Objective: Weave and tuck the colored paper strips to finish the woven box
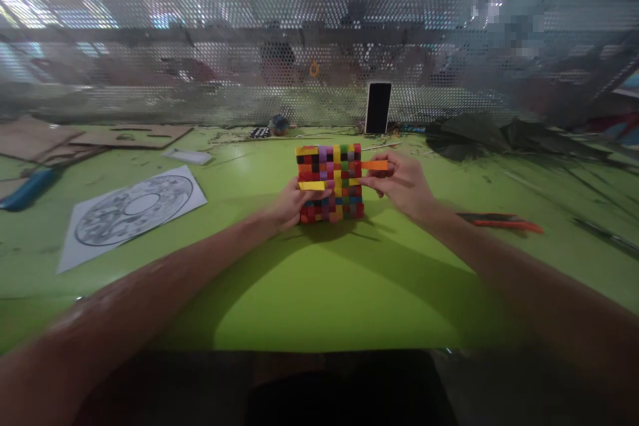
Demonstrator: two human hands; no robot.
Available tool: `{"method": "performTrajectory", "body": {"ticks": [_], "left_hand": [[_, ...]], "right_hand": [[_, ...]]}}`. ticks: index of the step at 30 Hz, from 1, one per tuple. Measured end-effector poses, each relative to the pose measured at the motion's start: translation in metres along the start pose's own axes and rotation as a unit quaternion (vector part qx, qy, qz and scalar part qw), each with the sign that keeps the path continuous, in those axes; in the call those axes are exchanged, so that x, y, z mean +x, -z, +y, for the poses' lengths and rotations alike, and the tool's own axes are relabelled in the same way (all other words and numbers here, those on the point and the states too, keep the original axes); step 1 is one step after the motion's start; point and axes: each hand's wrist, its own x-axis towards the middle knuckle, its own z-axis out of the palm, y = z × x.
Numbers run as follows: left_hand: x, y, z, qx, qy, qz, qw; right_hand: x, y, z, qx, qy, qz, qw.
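Observation:
A woven basket [338, 183] of many-coloured flat strips, in red, yellow, purple, green, blue and black, stands upright on the green table. My left hand [290, 205] is closed around its lower left side, the thumb lying across the front. Above that thumb a loose yellow strip end [311, 186] sticks out. From the basket's upper right edge an orange strip [374, 165] juts sideways into my right hand [403, 181], whose fingers are pinched on it. The right thumb tip comes close to the basket's right edge. The basket's back and inside are hidden.
A phone-like dark panel [378, 108] stands by the perforated metal screen [224, 66]. Left lie a printed ring-pattern sheet [134, 210], cardboard [144, 137] and a blue-handled tool [30, 190]. Right are orange and dark strips [506, 223], a pen-like item [606, 237] and dark leaves [469, 136].

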Motion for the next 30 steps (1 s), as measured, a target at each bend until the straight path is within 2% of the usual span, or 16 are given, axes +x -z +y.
{"method": "performTrajectory", "body": {"ticks": [5,11,14,20,26,30], "left_hand": [[0.003,0.004,-0.002,-0.011,0.019,0.003,1.0],[-0.002,-0.002,0.004,-0.027,0.033,-0.012,0.999],[-0.004,-0.004,0.006,-0.032,0.043,-0.022,0.998],[-0.003,-0.005,0.005,-0.007,0.022,-0.026,0.999],[-0.004,-0.006,0.004,0.025,0.008,-0.022,0.999],[-0.007,-0.007,0.006,0.052,0.01,-0.022,0.998]], "right_hand": [[-0.001,-0.009,0.006,0.026,-0.032,0.023,0.999],[0.002,-0.009,0.006,0.02,-0.031,0.014,0.999],[0.003,-0.004,0.001,0.002,-0.027,-0.01,1.0],[-0.004,-0.003,-0.009,-0.04,0.034,-0.035,0.998],[-0.012,-0.013,-0.003,-0.065,0.087,0.003,0.994],[-0.016,-0.015,-0.001,-0.168,0.151,0.002,0.974]]}}
